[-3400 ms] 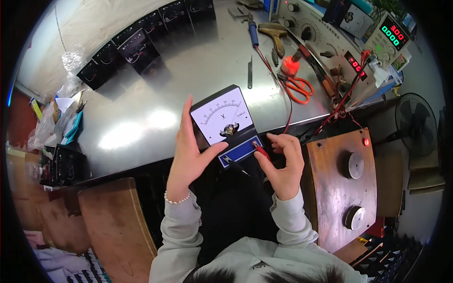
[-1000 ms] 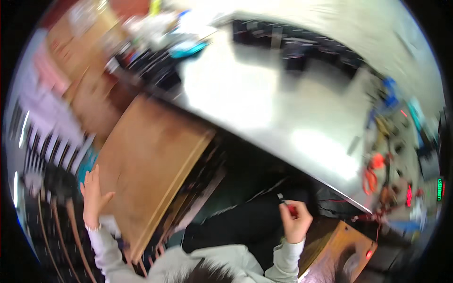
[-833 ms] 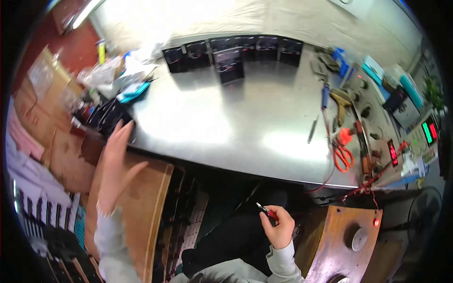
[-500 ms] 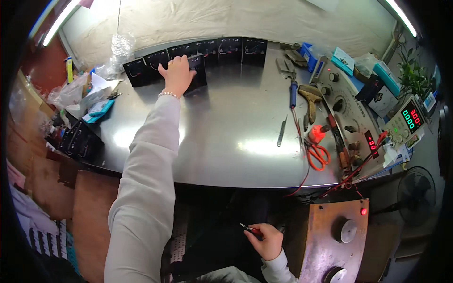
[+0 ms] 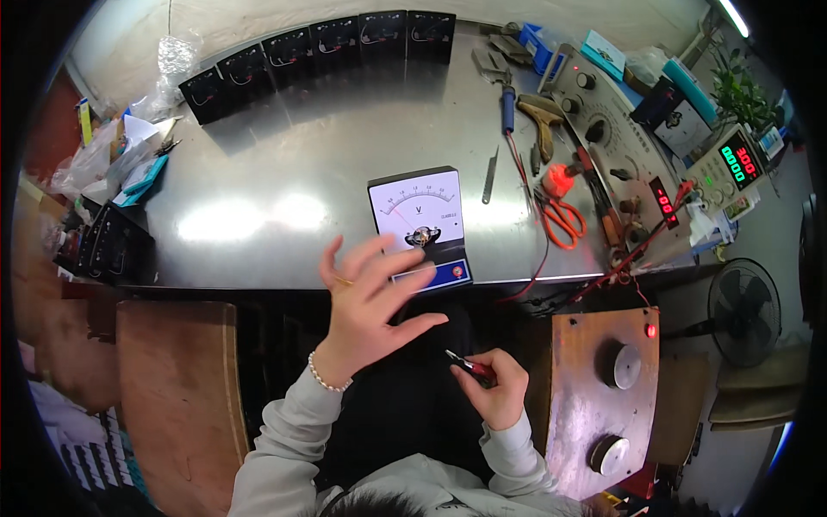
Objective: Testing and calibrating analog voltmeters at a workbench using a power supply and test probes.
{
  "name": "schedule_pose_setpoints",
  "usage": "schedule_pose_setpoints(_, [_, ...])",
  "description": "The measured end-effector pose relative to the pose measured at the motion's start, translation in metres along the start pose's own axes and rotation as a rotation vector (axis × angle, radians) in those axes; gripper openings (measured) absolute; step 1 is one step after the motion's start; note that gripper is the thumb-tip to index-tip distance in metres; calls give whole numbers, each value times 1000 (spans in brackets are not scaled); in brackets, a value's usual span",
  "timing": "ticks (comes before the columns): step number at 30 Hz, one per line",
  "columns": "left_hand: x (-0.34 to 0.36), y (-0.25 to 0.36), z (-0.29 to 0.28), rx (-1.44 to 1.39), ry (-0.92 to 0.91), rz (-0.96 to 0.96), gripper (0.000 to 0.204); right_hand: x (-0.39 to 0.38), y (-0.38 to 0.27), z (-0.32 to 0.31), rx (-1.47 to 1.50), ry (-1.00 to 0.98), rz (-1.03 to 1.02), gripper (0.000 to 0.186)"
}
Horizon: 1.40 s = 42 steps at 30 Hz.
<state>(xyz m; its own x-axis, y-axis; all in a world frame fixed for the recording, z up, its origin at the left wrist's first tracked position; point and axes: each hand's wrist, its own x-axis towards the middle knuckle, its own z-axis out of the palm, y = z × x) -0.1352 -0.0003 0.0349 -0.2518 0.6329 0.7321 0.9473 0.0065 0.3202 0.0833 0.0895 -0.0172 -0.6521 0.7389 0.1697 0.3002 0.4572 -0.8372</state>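
Note:
A panel voltmeter [image 5: 422, 196] lies on the steel bench near its front edge, white dial facing up. Its dial mechanism is bare, and a blue strip runs along the lower end. My left hand [image 5: 369, 302] is open, fingers spread over the meter's lower left corner and hiding part of it. Whether the fingertips touch it, I cannot tell. Below the bench edge, in front of my lap, my right hand [image 5: 498, 388] is closed round small red-handled pliers [image 5: 474, 368], with the metal tip pointing up and left.
Several black meter cases [image 5: 336, 43] stand in a curved row at the back. On the right lie orange-handled scissors [image 5: 564, 226], tweezers [image 5: 490, 177], a blue-handled soldering iron [image 5: 508, 112] and a sloped instrument panel [image 5: 633, 146]. More black cases [image 5: 108, 246] and plastic bags [image 5: 99, 164] crowd the left.
My left hand has come back from the far row to the front edge, and the voltmeter now lies there, dial up. My right hand still holds the pliers, slightly higher in view.

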Motion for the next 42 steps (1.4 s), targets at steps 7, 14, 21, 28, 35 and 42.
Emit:
schedule_pose_setpoints(7, [25,-57,9,-713,-141,-429,114,15,-36,16,269,143,-121,21])
schedule_pose_setpoints(14, [9,-51,12,-609,-250,-341,111,47,-49,31,59,82,-330,25])
schedule_pose_setpoints(21, [7,-53,12,-489,-252,-323,110,32,-46,35,246,103,-96,28])
schedule_pose_setpoints(28, [7,-46,15,-705,-216,-439,108,33,-24,6,531,229,-15,21])
schedule_pose_setpoints(35, [14,-43,16,-883,-214,-463,106,57,-30,-2,70,203,-131,19])
schedule_pose_setpoints(42, [13,-43,17,-848,-198,-451,107,48,-29,2,272,156,60,21])
